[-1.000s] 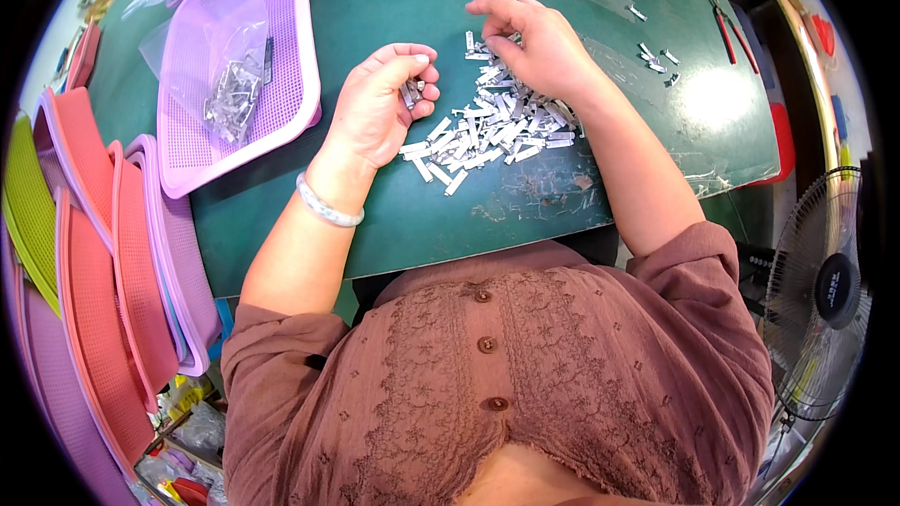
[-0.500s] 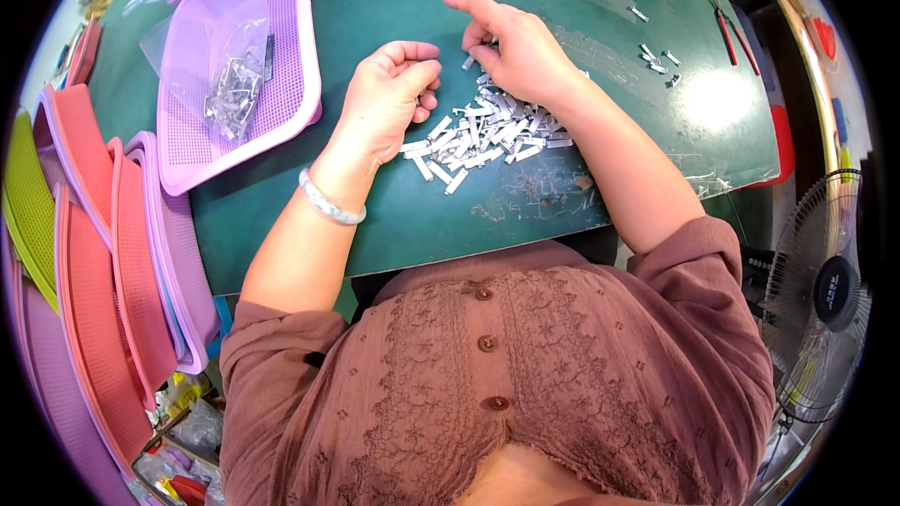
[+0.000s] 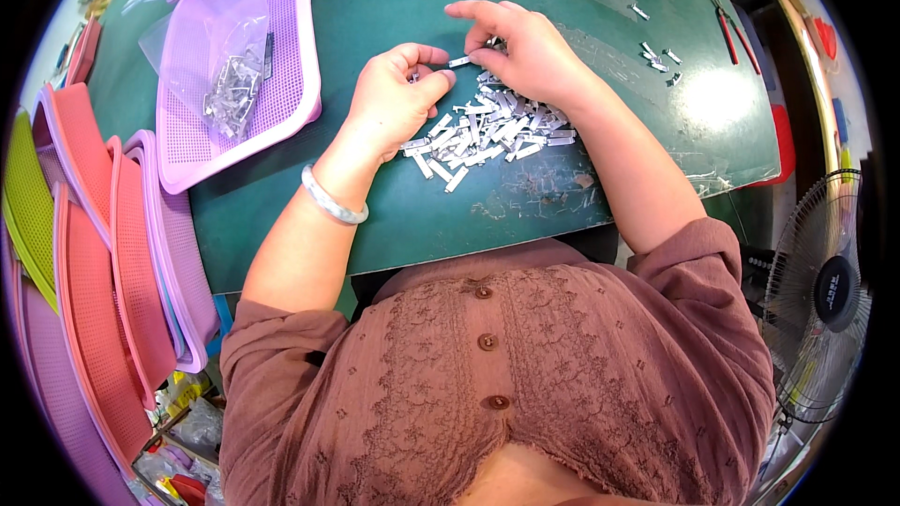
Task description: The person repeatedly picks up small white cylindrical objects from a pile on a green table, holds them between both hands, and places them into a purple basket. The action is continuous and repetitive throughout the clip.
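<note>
Over the green table, my right hand point(image 3: 523, 54) pinches a small silver metal piece point(image 3: 458, 62) between thumb and forefinger. My left hand point(image 3: 398, 89) is beside it, the tips of its thumb and forefinger parted near the piece's left end. Its other fingers are curled in, and a shiny bit shows inside them, too small to make out. Below both hands spreads a pile of similar flat, narrow metal pieces point(image 3: 487, 131). A pale bangle point(image 3: 328, 201) is on my left wrist.
A lilac perforated basket point(image 3: 178, 169) at the left holds a clear bag of metal parts point(image 3: 234, 89). Several loose pieces point(image 3: 654, 58) and red-handled pliers point(image 3: 727, 37) lie at the right. Stacked coloured baskets point(image 3: 103, 272) stand at far left, a fan point(image 3: 830, 286) at far right.
My right hand has lifted a metal piece from the pile's far edge and turned it toward my left. My left hand has shifted slightly right, its thumb and forefinger parting.
</note>
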`<state>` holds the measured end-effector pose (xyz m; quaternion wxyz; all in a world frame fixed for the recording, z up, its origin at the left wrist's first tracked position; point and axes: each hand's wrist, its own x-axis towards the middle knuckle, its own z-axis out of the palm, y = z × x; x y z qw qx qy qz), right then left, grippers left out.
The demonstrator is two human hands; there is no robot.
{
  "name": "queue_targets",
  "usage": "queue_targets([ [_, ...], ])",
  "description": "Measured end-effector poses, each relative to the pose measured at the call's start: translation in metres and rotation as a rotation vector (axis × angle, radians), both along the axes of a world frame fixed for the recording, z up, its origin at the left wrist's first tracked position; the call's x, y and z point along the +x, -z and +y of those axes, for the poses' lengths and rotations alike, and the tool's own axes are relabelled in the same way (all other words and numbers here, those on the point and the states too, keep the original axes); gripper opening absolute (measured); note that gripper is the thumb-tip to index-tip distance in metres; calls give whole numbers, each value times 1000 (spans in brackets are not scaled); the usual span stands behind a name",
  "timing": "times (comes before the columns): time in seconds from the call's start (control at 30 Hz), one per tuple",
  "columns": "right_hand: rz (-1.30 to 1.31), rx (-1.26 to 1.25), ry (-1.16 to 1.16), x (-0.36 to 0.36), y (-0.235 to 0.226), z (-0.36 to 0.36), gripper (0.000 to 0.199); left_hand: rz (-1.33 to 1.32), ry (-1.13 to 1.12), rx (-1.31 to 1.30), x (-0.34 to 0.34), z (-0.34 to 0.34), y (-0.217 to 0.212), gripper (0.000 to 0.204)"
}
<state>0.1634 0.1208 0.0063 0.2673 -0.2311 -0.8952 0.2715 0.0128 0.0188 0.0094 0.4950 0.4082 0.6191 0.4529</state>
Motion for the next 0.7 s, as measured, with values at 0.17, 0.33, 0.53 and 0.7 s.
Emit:
queue_targets([
  [0.17, 146, -315, -41, 2, -2, -4, 43, -32, -26, 10, 1, -1, 0, 19],
  [0.33, 201, -467, -80, 2, -6, -5, 40, -121, -61, 59, -1, -3, 1, 15],
  [0.53, 200, -571, -74, 4, -10, -4, 42, -196, -101, 64, 0, -4, -1, 10],
  [0.7, 210, -664, -93, 4, -13, -7, 43, -225, -106, 112, 0, -6, -2, 11],
])
